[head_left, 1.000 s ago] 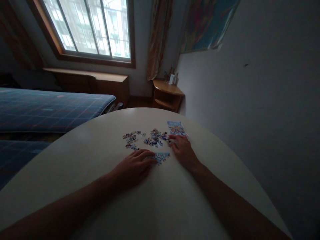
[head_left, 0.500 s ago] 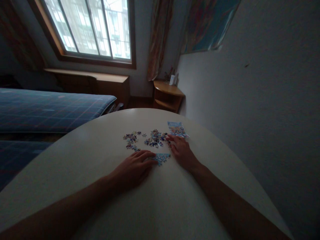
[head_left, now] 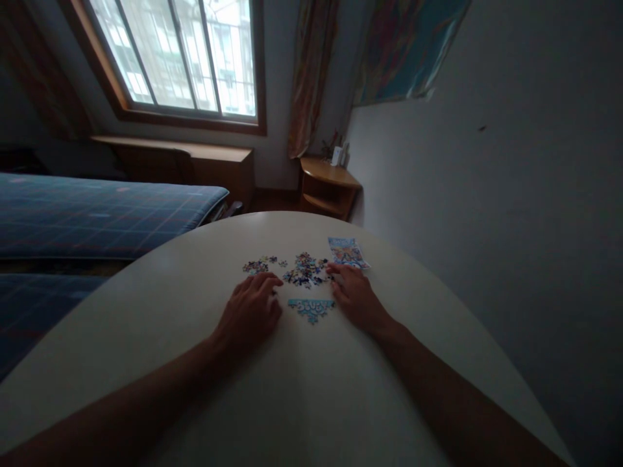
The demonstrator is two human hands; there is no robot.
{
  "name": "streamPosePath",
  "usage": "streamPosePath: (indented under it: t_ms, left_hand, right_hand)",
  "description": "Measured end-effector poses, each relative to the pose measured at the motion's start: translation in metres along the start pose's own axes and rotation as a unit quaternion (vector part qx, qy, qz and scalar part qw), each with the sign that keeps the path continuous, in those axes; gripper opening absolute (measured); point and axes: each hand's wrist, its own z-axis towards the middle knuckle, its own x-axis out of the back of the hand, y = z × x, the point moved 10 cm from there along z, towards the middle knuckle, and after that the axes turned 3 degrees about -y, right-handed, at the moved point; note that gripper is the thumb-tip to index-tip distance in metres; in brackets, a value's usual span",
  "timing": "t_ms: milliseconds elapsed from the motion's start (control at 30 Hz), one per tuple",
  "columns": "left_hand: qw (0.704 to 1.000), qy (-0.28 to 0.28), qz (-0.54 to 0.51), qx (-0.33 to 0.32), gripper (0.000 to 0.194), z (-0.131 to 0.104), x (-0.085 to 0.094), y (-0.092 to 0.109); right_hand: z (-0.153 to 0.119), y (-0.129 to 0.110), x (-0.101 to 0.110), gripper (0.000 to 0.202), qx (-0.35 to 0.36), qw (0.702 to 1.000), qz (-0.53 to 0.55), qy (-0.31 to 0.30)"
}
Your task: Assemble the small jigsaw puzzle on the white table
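My left hand (head_left: 252, 306) is over the near part of the left cluster of loose jigsaw pieces (head_left: 255, 266), hiding some of them. Its fingers reach forward, apart, and nothing shows in them. At the right edge of the middle heap of jigsaw pieces (head_left: 304, 271) rests my right hand (head_left: 356, 292), fingers stretched out and touching the edge pieces. Between both hands lies a joined strip of puzzle (head_left: 311, 307), light blue with lettering, straight along its far side and jagged on the near side.
A small printed picture sheet (head_left: 346, 250) lies just beyond my right hand on the round white table (head_left: 311, 389). Past the table are a blue checked mattress (head_left: 107, 214) on the left and a wooden corner shelf (head_left: 328, 175). A bare wall (head_left: 467, 194) runs along the right.
My left hand has drawn back left off the joined strip onto the left cluster, uncovering the strip's left end. My right hand stays about where it was.
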Motion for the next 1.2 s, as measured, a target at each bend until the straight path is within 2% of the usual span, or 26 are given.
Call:
streamPosePath:
  t_ms: [67, 233, 500, 600, 700, 867, 1200]
  left_hand:
    - [0.999, 0.008, 0.023, 0.036, 0.037, 0.002, 0.002, -0.011]
    - [0.997, -0.016, 0.056, 0.049, 0.03, 0.004, -0.005, -0.019]
    - [0.999, -0.034, -0.014, 0.028, 0.025, 0.007, -0.012, -0.017]
    - [0.999, -0.014, -0.03, 0.027, 0.026, 0.009, -0.009, -0.02]
    - [0.998, 0.015, 0.008, 0.064, 0.035, 0.011, -0.003, -0.032]
    - [0.99, -0.034, 0.047, 0.131, 0.047, 0.012, -0.013, -0.051]
    - [0.995, -0.043, -0.029, 0.09, 0.041, 0.014, -0.016, -0.043]
  right_hand:
    - [0.0, 0.002, 0.001, 0.042, 0.002, 1.0, 0.0, 0.01]
    - [0.001, 0.002, 0.001, 0.04, 0.023, 0.999, 0.003, 0.025]
    - [0.001, 0.005, 0.001, 0.038, 0.024, 0.999, -0.001, 0.036]
    - [0.0, 0.007, 0.001, 0.038, 0.025, 0.999, -0.004, 0.039]
    - [0.0, 0.008, 0.001, 0.038, 0.027, 0.999, -0.002, 0.045]
    - [0.001, 0.008, 0.001, 0.04, 0.021, 0.999, -0.006, 0.041]
    - [0.001, 0.005, 0.004, 0.041, 0.012, 0.999, 0.0, 0.032]
